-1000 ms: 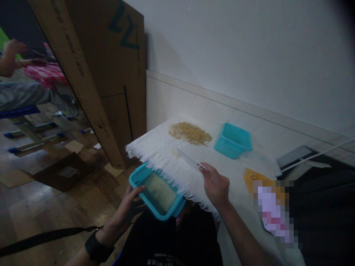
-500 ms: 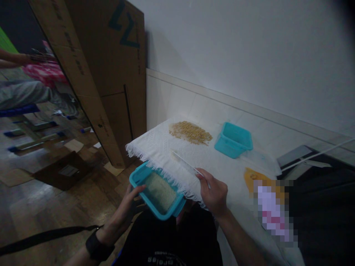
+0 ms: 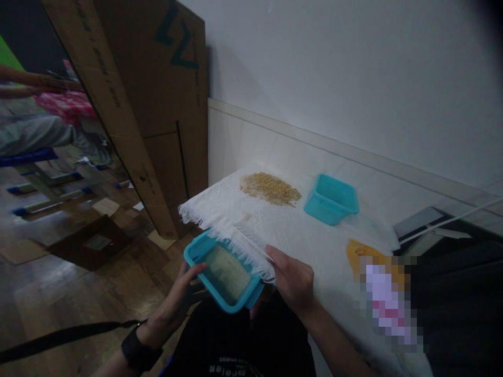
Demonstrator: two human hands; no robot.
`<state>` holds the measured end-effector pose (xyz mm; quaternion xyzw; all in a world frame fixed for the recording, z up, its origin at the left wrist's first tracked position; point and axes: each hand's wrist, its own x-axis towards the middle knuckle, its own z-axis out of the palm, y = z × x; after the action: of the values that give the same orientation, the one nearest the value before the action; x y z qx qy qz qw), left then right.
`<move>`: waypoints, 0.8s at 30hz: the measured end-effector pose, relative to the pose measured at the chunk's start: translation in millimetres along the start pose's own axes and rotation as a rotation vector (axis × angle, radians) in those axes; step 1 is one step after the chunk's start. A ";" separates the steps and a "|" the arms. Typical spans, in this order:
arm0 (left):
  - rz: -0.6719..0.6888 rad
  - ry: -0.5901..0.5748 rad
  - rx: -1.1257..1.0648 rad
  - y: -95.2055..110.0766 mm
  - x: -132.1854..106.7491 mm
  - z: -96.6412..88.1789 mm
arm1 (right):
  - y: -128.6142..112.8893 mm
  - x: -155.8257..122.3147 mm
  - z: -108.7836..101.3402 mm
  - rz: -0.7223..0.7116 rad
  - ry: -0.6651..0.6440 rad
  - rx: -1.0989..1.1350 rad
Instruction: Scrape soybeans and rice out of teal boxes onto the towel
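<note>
My left hand grips the near left side of a turquoise plastic box, thumb over its rim. Pale grains that look like rice lie inside it. The box sits tilted under the fringed edge of a white cloth, close to my lap. At the cloth's edge my right hand is closed on a thin white stick-like tool, angled low over the fabric. Its exact kind is unclear. A few pale grains seem to lie near its far tip. Farther back, yellowish soybeans are heaped on the cloth.
A second turquoise box stands at the back right by the wall. An orange packet lies right of my arm, beside a black bag-like item. A tall cardboard box rises on the left; another person sits beyond it.
My right hand has moved slightly left and toward me, and the white tool came with it, nearer the fringe above the box. My left hand and the box stay put.
</note>
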<state>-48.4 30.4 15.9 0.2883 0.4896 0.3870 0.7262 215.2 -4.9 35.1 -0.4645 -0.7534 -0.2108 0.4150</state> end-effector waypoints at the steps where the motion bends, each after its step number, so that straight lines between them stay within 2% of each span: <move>1: 0.007 -0.002 0.000 0.4 -0.8 0.5 | -1.2 -0.7 0.0 -0.015 -0.009 0.022; 10: 0.002 -0.002 0.005 -0.3 0.2 -0.8 | -10.7 -3.8 -4.6 -0.128 -0.032 0.041; 18: -0.019 -0.028 -0.003 -5.7 5.4 -7.0 | -17.0 -6.7 -7.4 -0.174 -0.053 0.022; 21: -0.021 -0.054 -0.001 -6.8 6.0 -8.2 | -14.0 -7.7 -8.6 -0.091 0.011 0.015; 24: -0.006 -0.047 -0.003 -7.2 6.3 -8.5 | -5.9 -7.0 -11.1 0.022 0.098 -0.105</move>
<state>-53.0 32.1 4.1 0.2947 0.4726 0.3788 0.7391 216.4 -19.1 36.0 -0.4831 -0.7149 -0.2678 0.4288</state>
